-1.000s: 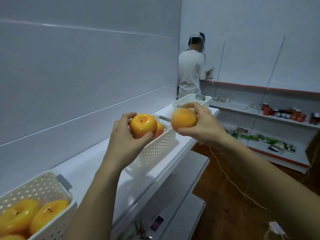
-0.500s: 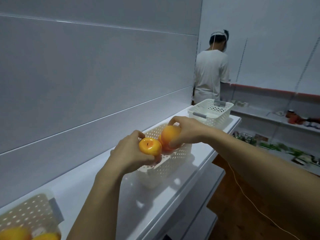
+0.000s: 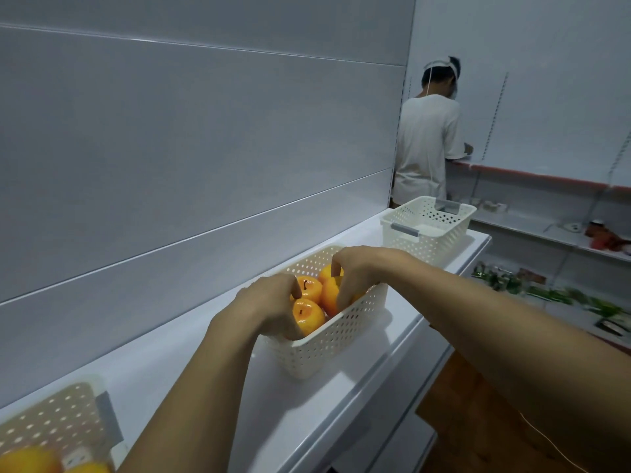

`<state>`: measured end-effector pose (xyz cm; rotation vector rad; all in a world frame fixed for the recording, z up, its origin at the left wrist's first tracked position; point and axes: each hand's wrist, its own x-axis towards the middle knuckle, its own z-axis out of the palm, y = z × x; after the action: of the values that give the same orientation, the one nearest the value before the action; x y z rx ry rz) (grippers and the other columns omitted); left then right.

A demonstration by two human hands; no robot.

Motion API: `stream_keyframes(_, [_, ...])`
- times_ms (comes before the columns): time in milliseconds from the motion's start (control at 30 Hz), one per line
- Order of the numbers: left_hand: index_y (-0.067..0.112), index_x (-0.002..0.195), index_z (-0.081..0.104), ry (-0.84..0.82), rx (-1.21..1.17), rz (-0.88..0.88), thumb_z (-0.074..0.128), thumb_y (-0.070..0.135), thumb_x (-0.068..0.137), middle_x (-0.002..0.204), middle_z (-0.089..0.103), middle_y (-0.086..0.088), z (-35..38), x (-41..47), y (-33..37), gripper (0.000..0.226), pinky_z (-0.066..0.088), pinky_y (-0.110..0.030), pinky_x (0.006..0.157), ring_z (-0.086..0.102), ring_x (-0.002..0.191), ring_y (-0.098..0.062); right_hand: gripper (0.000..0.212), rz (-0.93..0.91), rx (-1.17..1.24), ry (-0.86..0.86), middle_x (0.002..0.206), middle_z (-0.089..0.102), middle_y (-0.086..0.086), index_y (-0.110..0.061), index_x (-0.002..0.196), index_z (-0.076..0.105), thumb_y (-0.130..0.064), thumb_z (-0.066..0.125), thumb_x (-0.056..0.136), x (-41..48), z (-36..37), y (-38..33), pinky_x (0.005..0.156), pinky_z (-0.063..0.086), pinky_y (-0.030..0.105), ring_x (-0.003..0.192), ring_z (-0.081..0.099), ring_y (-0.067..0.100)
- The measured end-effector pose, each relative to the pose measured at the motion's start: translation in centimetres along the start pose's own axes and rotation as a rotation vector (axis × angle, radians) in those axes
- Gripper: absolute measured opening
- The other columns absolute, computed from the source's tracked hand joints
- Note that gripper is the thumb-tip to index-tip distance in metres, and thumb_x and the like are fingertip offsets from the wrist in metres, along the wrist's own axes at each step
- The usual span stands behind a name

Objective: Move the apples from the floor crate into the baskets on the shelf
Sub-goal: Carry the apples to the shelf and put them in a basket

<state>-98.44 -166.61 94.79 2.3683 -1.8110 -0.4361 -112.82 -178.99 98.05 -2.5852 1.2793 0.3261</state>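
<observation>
Two apples are kept low inside the middle basket (image 3: 341,339) on the shelf (image 3: 191,363). The near apple (image 3: 309,317) is wrapped in the left hand (image 3: 269,305) grip, and the next apple (image 3: 330,297) in the right hand (image 3: 362,271) grip, fingers curled.

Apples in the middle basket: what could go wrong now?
The apples are piled close to the rim of the middle basket, so one might roll out when let go. That basket sits fairly near the front edge of the shelf; a bump could nudge it off.

Head-worn camera looks forward and down, close over the shelf (image 3: 211,363).
</observation>
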Motion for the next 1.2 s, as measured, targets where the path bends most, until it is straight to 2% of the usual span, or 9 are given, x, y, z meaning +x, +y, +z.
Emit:
stream_keyframes(267, [0.025, 0.124, 0.058, -0.005, 0.053, 0.038, 0.083, 0.034, 0.073, 0.118, 0.066, -0.001, 1.3, 1.0, 0.3, 0.057, 0.058, -0.037, 0.088, 0.062, 0.101, -0.021, 0.071, 0.053, -0.077, 0.006, 0.11, 0.066, 0.003, -0.019, 0.124, 0.06, -0.043, 0.089, 0.064, 1.1, 1.3, -0.1, 0.063, 0.048, 0.028, 0.096, 0.063, 0.02])
stream_keyframes(400, [0.026, 0.125, 0.057, 0.002, 0.047, 0.055, 0.083, 0.032, 0.074, 0.119, 0.065, 0.001, 1.5, 1.1, 0.1, 0.058, 0.057, -0.032, 0.085, 0.061, 0.101, -0.018, 0.069, 0.054, -0.088, -0.023, 0.11, 0.067, 0.003, -0.02, 0.123, 0.06, -0.046, 0.088, 0.066, 1.1, 1.6, 0.1, 0.068, 0.047, 0.03, 0.098, 0.063, 0.021])
stream_keyframes(567, [0.026, 0.123, 0.057, 0.032, 0.027, 0.073, 0.08, 0.038, 0.074, 0.119, 0.065, 0.003, 1.8, 1.1, 0.0, 0.055, 0.058, -0.036, 0.087, 0.062, 0.102, -0.019, 0.07, 0.025, -0.096, -0.01, 0.112, 0.065, 0.002, -0.021, 0.123, 0.061, -0.049, 0.088, 0.065, 0.8, 1.0, 0.1, 0.059, 0.044, 0.025, 0.096, 0.062, 0.02])
stream_keyframes(633, [0.026, 0.123, 0.057, 0.036, 0.023, 0.082, 0.079, 0.041, 0.075, 0.12, 0.065, 0.003, 2.0, 1.1, 0.1, 0.055, 0.058, -0.038, 0.088, 0.062, 0.103, -0.019, 0.069, 0.016, -0.089, -0.007, 0.114, 0.066, 0.002, -0.02, 0.123, 0.062, -0.049, 0.088, 0.066, 0.7, 0.6, 0.2, 0.062, 0.049, 0.024, 0.096, 0.063, 0.02])
stream_keyframes(700, [0.026, 0.123, 0.057, 0.043, 0.029, 0.084, 0.079, 0.041, 0.075, 0.12, 0.066, 0.003, 2.0, 1.0, 0.2, 0.055, 0.058, -0.038, 0.088, 0.061, 0.103, -0.02, 0.069, 0.014, -0.08, -0.007, 0.113, 0.066, 0.002, -0.021, 0.123, 0.064, -0.05, 0.087, 0.065, 0.7, 0.5, 0.5, 0.073, 0.056, 0.028, 0.094, 0.065, 0.02])
stream_keyframes(767, [0.026, 0.124, 0.056, 0.038, 0.03, 0.082, 0.079, 0.041, 0.075, 0.121, 0.065, 0.003, 1.9, 1.0, 0.3, 0.056, 0.057, -0.036, 0.087, 0.061, 0.102, -0.019, 0.07, 0.006, -0.06, 0.001, 0.113, 0.066, 0.001, -0.022, 0.124, 0.062, -0.052, 0.087, 0.065, 0.7, 0.4, 0.8, 0.078, 0.057, 0.031, 0.094, 0.064, 0.02])
stream_keyframes(933, [0.03, 0.131, 0.053, 0.046, -0.024, 0.072, 0.087, 0.045, 0.065, 0.126, 0.064, 0.005, 1.0, 0.3, -0.2, 0.076, 0.058, -0.035, 0.086, 0.062, 0.104, -0.018, 0.064, -0.045, 0.061, 0.138, 0.125, 0.061, 0.002, -0.019, 0.131, 0.059, -0.049, 0.079, 0.079, -0.7, -0.3, 1.6, 0.075, 0.044, 0.027, 0.102, 0.056, 0.02])
stream_keyframes(1033, [0.029, 0.134, 0.054, 0.101, -0.038, 0.086, 0.089, 0.047, 0.061, 0.127, 0.063, 0.006, -0.3, -0.8, -0.6, 0.083, 0.057, -0.037, 0.087, 0.061, 0.105, -0.018, 0.059, -0.05, 0.161, 0.263, 0.13, 0.062, 0.002, -0.02, 0.131, 0.06, -0.047, 0.076, 0.081, -1.9, -0.5, 2.4, 0.082, 0.048, 0.029, 0.105, 0.057, 0.019])
stream_keyframes(1200, [0.025, 0.136, 0.054, 0.244, -0.076, 0.119, 0.084, 0.053, 0.068, 0.132, 0.061, 0.004, -2.0, -3.4, -1.1, 0.079, 0.053, -0.037, 0.091, 0.061, 0.109, -0.016, 0.054, -0.035, 0.297, 0.471, 0.132, 0.063, 0.0, -0.019, 0.133, 0.059, -0.041, 0.07, 0.085, -5.2, 0.6, 2.9, 0.082, 0.043, 0.028, 0.113, 0.059, 0.018])
